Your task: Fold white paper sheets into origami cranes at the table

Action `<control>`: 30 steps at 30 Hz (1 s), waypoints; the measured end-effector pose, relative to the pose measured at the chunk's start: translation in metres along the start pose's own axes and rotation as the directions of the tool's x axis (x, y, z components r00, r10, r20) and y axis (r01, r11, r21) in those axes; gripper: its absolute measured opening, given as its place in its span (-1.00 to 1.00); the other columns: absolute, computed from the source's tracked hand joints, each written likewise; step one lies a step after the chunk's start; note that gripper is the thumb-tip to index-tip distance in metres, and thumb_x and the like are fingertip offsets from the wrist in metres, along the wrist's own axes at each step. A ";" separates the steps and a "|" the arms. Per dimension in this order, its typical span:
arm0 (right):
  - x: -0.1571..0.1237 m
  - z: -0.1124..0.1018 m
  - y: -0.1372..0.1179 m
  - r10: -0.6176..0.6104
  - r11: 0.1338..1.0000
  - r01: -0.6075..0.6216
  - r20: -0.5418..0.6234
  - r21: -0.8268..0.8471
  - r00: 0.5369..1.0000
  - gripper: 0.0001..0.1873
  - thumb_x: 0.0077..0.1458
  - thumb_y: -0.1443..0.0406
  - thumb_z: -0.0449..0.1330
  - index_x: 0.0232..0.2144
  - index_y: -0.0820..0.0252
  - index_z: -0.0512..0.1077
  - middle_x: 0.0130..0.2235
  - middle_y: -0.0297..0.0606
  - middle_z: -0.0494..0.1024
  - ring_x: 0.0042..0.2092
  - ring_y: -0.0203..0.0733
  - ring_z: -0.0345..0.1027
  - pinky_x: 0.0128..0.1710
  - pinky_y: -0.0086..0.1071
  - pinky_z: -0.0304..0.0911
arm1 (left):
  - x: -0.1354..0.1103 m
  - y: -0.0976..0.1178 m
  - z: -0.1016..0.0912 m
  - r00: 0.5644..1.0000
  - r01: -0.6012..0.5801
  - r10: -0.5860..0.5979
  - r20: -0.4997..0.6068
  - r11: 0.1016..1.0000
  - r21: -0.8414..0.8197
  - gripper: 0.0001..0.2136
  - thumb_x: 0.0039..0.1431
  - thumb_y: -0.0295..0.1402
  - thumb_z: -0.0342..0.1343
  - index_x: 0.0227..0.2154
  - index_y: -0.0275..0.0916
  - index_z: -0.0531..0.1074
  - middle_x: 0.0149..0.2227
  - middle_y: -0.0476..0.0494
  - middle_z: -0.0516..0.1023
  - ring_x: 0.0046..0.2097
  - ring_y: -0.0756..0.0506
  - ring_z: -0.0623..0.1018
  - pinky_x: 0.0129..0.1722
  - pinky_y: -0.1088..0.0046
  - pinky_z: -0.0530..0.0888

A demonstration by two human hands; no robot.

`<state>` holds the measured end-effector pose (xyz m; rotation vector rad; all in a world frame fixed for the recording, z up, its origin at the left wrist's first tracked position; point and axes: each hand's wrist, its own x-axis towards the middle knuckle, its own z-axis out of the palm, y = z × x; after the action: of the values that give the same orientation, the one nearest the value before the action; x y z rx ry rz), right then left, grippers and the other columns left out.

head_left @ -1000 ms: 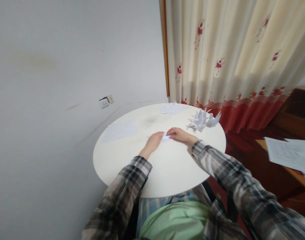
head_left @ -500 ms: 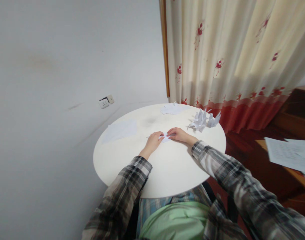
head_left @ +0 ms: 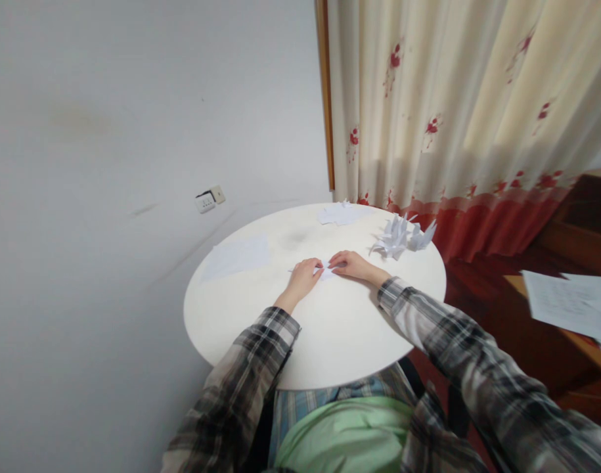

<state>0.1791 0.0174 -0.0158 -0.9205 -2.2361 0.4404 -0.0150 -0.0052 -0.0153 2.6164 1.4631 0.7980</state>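
My left hand (head_left: 303, 278) and my right hand (head_left: 349, 264) rest on the round white table (head_left: 330, 328), fingertips meeting over a small folded piece of white paper (head_left: 326, 270). Both hands press down on that paper with fingers curled onto it; most of it is hidden under them. A thin paper point sticks out to the left of my left hand. Both arms wear plaid sleeves.
A flat white sheet (head_left: 237, 256) lies at the table's left. A pile of folded paper figures (head_left: 401, 238) sits at the far right edge, and more paper scraps (head_left: 340, 213) at the far edge. A curtain (head_left: 452, 118) hangs behind; papers (head_left: 569, 303) lie on a wooden surface right.
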 end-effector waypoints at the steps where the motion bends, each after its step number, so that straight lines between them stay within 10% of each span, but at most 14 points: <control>1: 0.000 0.000 0.000 0.001 1.000 -0.001 -0.002 -0.004 1.000 -0.83 -0.12 0.40 0.21 -0.38 0.23 0.53 -0.25 -0.20 0.51 -0.23 -0.26 0.36 -0.16 -0.41 0.23 | 0.000 0.001 -0.001 1.000 0.012 -0.012 0.002 1.000 0.017 -0.85 0.09 -0.38 -0.01 -0.27 -0.22 0.37 -0.22 -0.11 0.48 -0.14 -0.09 0.42 -0.09 0.33 0.29; 30: -0.002 -0.004 -0.008 -0.010 1.000 0.010 0.003 -0.005 1.000 -0.84 -0.12 0.42 0.20 -0.39 0.23 0.49 -0.30 -0.24 0.50 -0.24 -0.28 0.34 -0.15 -0.41 0.20 | 0.002 0.002 -0.002 0.997 -0.031 0.023 -0.069 0.993 -0.112 -0.93 -0.02 -0.39 0.09 -0.53 -0.24 0.44 -0.33 -0.08 0.47 -0.22 -0.05 0.42 -0.14 0.38 0.34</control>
<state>0.1790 0.0102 -0.0094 -0.9115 -2.2441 0.4327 -0.0135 -0.0053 -0.0127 2.5550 1.3580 0.9521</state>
